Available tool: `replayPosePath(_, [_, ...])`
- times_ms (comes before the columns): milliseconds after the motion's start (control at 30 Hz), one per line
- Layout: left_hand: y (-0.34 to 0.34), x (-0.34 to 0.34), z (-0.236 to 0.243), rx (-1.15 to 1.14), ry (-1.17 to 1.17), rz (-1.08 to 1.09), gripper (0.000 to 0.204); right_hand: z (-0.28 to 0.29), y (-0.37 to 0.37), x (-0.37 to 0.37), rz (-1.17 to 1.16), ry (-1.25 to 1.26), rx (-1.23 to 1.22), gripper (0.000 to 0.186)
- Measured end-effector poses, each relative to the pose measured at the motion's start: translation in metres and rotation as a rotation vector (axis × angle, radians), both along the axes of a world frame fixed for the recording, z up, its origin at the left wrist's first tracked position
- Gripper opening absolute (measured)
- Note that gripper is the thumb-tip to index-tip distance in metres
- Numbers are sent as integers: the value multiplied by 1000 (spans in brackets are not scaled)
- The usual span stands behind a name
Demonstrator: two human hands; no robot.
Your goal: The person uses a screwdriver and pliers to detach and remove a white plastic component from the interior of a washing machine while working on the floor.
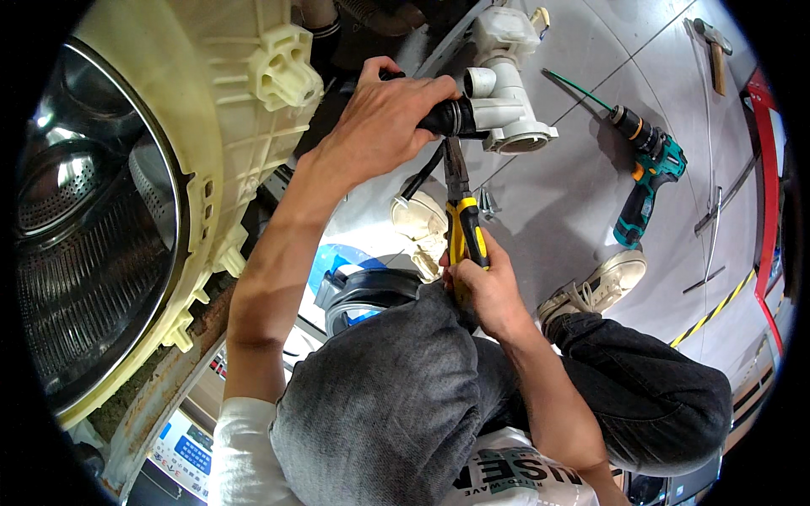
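Note:
My left hand (375, 125) is wrapped around a black rubber hose (439, 119), whose end sits on the side pipe of a white plastic pump housing (508, 97). A clamp ring (459, 116) circles that joint. In my right hand (492, 291) are pliers with yellow and black handles (462, 226), pointing up. Their metal jaws (456, 164) reach to the underside of the hose joint, by the clamp; whether they grip it I cannot tell. A thin black tube (419, 180) hangs just left of the jaws.
A washing machine drum (72, 253) in a cream tub (198, 110) fills the left. On the tiled floor to the right lie a teal cordless drill (650, 173) with a long green bit and a hammer (717, 63). Several screws (485, 202) lie beside the pliers. A black rubber gasket (367, 291) rests by my knee.

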State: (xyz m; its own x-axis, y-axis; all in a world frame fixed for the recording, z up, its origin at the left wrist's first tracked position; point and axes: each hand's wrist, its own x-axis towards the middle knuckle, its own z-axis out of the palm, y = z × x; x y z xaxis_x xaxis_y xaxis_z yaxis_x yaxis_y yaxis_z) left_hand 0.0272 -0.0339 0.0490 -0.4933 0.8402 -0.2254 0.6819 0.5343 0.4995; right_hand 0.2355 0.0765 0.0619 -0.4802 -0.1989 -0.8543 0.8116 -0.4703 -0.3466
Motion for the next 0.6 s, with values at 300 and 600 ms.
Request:
replayPosePath(300, [-2,-4,3,5,-85,51,45,4,10,7,82,100,118,61])
replayPosePath(600, [1,-6,0,22,-80,30,45,-10,7,23,80,153,234,78])
